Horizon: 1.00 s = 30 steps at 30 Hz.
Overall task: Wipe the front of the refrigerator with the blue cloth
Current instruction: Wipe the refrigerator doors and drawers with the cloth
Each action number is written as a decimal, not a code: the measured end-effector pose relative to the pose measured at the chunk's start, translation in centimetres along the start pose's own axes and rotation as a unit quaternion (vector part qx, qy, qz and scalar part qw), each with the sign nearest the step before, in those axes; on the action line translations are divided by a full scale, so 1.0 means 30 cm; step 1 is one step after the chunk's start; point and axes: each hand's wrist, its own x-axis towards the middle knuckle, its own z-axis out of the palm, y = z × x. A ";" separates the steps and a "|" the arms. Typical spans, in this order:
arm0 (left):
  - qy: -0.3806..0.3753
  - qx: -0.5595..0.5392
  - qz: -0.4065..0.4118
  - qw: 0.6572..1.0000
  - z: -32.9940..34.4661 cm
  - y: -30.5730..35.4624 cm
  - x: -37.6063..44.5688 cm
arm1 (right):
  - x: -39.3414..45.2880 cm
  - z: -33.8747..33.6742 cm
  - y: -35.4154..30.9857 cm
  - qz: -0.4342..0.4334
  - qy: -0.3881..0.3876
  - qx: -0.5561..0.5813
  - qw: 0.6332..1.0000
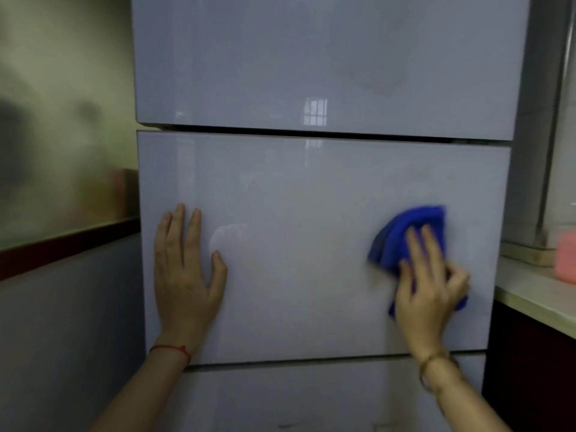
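Note:
A glossy pale grey refrigerator (305, 188) fills the middle of the head view, with an upper door, a middle door and a lower drawer front. My right hand (431, 285) presses a bunched blue cloth (405, 235) against the right side of the middle door; the cloth looks blurred. My left hand (187, 272) lies flat on the left side of the same door, fingers pointing up and holding nothing.
A countertop (536, 291) with a pink object (565, 260) adjoins the refrigerator on the right, above a dark cabinet. On the left is a wall with a dark red ledge (62, 247) and a blurred pane above it.

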 end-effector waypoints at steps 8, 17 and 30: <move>0.002 0.000 -0.002 1.000 -0.001 0.004 0.001 | -0.169 -0.047 -0.025 0.023 -0.029 -0.007 0.999; 0.004 -0.009 -0.004 1.000 -0.005 0.009 -0.005 | 0.164 0.022 -0.062 0.089 0.035 -0.003 0.995; 0.006 -0.006 -0.001 1.000 0.001 0.000 -0.001 | 0.369 0.076 -0.212 0.044 0.048 0.011 0.998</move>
